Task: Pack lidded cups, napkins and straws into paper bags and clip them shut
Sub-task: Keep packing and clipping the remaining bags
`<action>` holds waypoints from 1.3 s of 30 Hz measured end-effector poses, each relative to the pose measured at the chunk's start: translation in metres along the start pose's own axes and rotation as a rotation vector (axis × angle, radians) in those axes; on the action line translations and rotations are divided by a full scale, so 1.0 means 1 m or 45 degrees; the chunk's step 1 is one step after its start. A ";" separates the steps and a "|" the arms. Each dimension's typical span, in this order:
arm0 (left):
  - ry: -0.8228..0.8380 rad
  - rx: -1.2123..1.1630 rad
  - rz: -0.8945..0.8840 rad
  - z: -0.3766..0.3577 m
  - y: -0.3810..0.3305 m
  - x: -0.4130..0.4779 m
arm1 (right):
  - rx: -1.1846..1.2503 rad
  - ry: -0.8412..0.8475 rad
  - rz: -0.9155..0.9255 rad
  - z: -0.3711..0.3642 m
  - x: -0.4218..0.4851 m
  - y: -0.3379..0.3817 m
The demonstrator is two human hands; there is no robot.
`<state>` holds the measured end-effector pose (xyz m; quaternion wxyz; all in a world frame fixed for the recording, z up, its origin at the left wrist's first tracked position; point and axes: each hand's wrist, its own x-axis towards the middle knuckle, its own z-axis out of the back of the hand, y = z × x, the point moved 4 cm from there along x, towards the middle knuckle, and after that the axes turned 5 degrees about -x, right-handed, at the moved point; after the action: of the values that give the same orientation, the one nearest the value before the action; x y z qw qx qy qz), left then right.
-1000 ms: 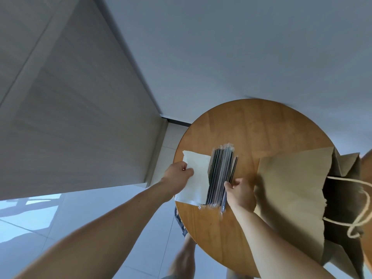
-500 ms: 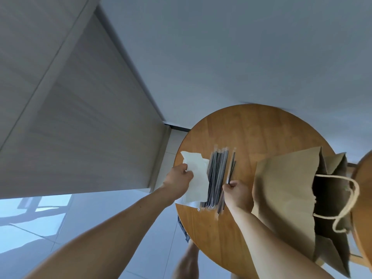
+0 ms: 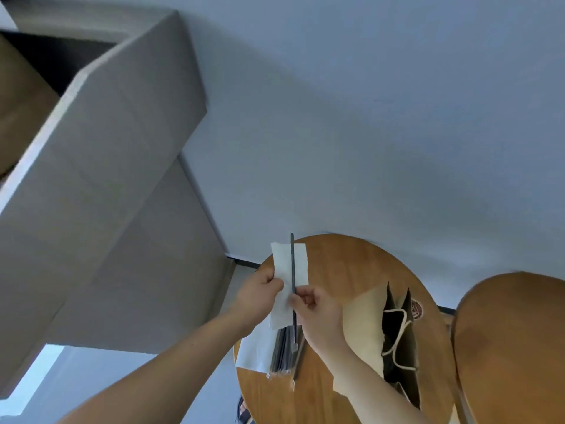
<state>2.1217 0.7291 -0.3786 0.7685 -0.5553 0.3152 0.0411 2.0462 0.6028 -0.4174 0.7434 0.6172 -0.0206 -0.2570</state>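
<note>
Beside the bag [image 3: 367,325], the left hand [image 3: 258,293] pinches a napkin [image 3: 284,261], the right hand [image 3: 318,313] a straw [image 3: 292,264]; such light grips might drop either.

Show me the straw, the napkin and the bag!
straw [image 3: 292,261], head view, on its upper shaft.
napkin [image 3: 282,260], head view, on its upper left part.
bag [image 3: 363,328], head view, on its flat side.
</note>
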 end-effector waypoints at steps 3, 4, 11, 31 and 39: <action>0.071 -0.113 -0.086 -0.003 -0.024 -0.012 | -0.094 0.004 0.060 0.016 -0.002 0.020; 0.075 -0.110 -0.108 -0.005 -0.031 -0.015 | -0.138 -0.002 0.094 0.021 -0.003 0.026; 0.036 -0.073 -0.211 -0.025 -0.073 -0.027 | -0.258 -0.075 0.188 0.057 -0.005 0.062; 0.455 -0.063 -0.398 -0.121 -0.128 -0.042 | -0.150 -0.103 0.183 0.193 -0.016 0.087; 0.692 0.807 -0.219 -0.136 -0.059 -0.031 | -0.031 -0.708 0.128 0.259 0.005 0.094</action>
<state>2.0620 0.5954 -0.3384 0.7909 -0.3065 0.4558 -0.2699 1.9934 0.3756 -0.2704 0.7284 0.5122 -0.2513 -0.3793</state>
